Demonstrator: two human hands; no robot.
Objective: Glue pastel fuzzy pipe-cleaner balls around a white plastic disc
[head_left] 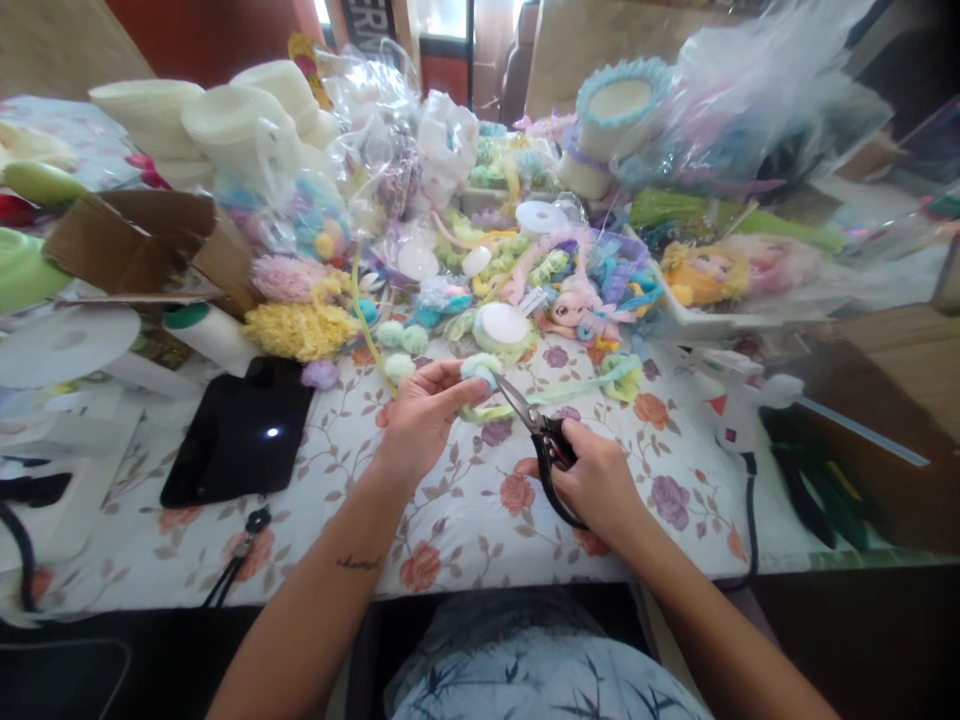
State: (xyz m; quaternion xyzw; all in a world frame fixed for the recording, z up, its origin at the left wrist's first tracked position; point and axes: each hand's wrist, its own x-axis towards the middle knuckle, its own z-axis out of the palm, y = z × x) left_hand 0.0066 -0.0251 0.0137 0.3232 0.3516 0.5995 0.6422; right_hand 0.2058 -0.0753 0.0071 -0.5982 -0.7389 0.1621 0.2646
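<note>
My left hand (420, 412) pinches a small pale green-and-blue fuzzy pompom (481, 369) above the floral tablecloth (465, 520). A fuzzy green chenille strand (592, 385) trails from it toward the right. My right hand (596, 485) grips black-handled scissors (541, 432), fingers through the loops. The scissor blades point up-left and their tips reach the pompom in my left fingers.
A black phone (240, 432) with a lanyard lies left of my left hand. A white glue gun (739, 415) with a black cord lies to the right. A heap of pompoms, yarn, foam discs and small dolls (577, 305) fills the far half. A cardboard box (150, 245) stands at the left.
</note>
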